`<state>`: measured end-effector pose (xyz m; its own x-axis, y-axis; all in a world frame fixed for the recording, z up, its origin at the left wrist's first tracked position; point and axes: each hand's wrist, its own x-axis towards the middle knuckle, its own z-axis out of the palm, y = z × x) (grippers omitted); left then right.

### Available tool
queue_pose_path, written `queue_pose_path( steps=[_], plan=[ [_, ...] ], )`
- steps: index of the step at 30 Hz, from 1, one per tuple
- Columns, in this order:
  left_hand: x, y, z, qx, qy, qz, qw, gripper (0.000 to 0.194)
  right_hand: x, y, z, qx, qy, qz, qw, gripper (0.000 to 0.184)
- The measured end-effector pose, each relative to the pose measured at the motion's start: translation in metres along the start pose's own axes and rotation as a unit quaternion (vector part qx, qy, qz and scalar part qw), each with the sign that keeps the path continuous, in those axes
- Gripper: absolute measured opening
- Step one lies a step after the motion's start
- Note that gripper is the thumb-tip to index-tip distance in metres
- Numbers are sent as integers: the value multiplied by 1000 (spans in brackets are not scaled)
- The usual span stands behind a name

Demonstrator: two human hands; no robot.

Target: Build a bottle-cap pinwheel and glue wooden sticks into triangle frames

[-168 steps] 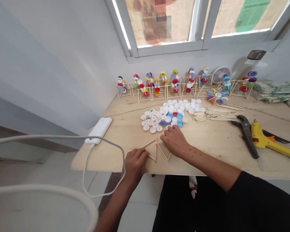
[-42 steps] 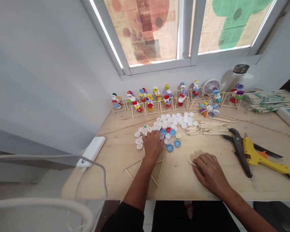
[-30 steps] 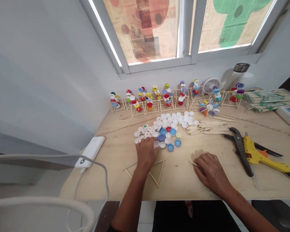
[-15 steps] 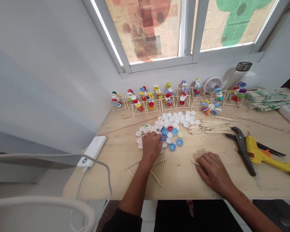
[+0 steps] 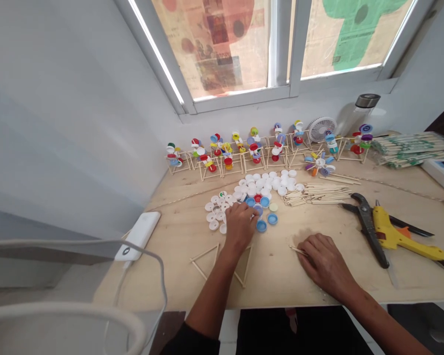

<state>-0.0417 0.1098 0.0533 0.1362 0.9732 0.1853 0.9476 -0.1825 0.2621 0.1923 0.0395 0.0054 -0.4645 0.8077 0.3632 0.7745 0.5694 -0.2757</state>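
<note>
- Two hands are down on the pale plywood worktop point(image 5: 281, 288). My left hand point(image 5: 240, 228) is curled over the loose plastic bottle caps, right beside a round blue bottle cap point(image 5: 258, 210). My knuckles hide my fingertips, so I cannot tell whether they are closed on a cap.
- My right hand point(image 5: 327, 261) lies low on the worktop, fingers drawn together on a thin wooden stick point(image 5: 298, 251), whose end pokes out to the left.
- The stick feels light and stiff, but it is thin enough to snap if bent. I would take it near its middle, between thumb and finger.
- The caps are light, hard and easily nudged aside. Their ribbed rims give the best hold.
- A triangular frame of thin wooden sticks point(image 5: 207, 256) lies flat just below my left wrist.
- Beyond my hands is a heap of white plastic bottle caps point(image 5: 266, 185), with a loose pile of short wooden sticks point(image 5: 318, 194) to its right.
- To my right lie black-handled metal pliers point(image 5: 368, 231) and a yellow hot-glue gun point(image 5: 383, 222).
- To my left, a white power bank point(image 5: 138, 235) sits on the worktop edge.
- Along the far edge stands a row of small wooden-stick frames carrying colourful bottle caps point(image 5: 237, 155), with a small white fan point(image 5: 321, 129) and bundled wrapped sticks point(image 5: 407, 149) towards the right.
</note>
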Motion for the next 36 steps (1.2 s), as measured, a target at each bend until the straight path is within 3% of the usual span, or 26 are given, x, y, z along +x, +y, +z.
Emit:
queue_pose_path(
  steps=[7,15,18,25,36],
  plan=[
    [16,16,15,13,-30,35,999,14,0,0,1,5,-5,16,1000,11],
    [16,12,13,49,-66,39,996,17,0,1,1,16,0,7,1000,13],
    [19,6,7,51,-62,14,997,13,0,1,1,19,1,4,1000,13],
    [43,-24,-7,78,-5,-124,989,23,0,0,2,26,8,5,1000,13],
    [63,-34,3,27,-23,-151,988,12,0,2,2,11,10,5,1000,14]
  ],
)
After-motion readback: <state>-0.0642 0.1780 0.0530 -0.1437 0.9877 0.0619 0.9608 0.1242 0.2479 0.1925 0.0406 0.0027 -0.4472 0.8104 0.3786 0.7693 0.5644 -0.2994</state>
